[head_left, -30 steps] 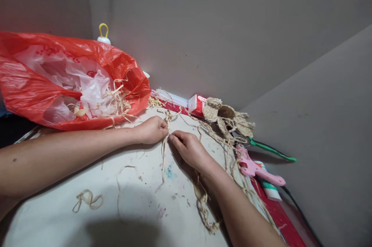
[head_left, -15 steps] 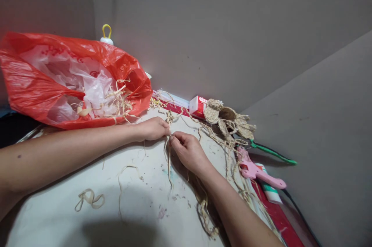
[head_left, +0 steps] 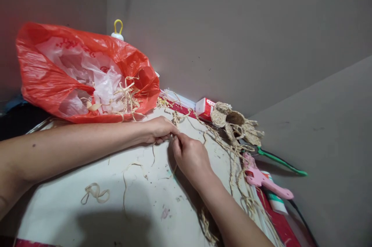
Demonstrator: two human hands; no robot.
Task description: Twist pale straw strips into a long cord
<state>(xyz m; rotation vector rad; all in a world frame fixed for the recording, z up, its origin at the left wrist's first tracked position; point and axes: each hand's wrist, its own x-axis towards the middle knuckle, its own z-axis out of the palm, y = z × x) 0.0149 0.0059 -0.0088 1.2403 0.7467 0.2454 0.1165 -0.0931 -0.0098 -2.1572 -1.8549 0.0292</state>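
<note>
Over the white tabletop (head_left: 139, 192) my left hand (head_left: 162, 128) and my right hand (head_left: 191, 156) meet with fingertips touching. Both are closed in a pinch on a thin, straw-coloured raffia cord (head_left: 176, 117), whose twisted part shows just beyond the fingers. Most of what lies between the fingertips is hidden. Below them, loose raffia ends are largely covered by my right hand. A curled raffia strip (head_left: 95, 193) and a thin raffia strand (head_left: 124, 185) lie on the table nearer to me.
At the left a red plastic bag (head_left: 43, 72) holds white plastic and raffia scraps. Woven raffia pieces (head_left: 232, 123), a red-and-white box (head_left: 205, 108), green-handled pliers (head_left: 281, 161), a pink glue gun (head_left: 266, 179) and a white-green tube (head_left: 277, 202) line the right edge by the wall.
The hands have drawn tighter together, right fingertips now overlapping the left ones. The hanging raffia ends are now mostly covered. The whole view has shifted slightly.
</note>
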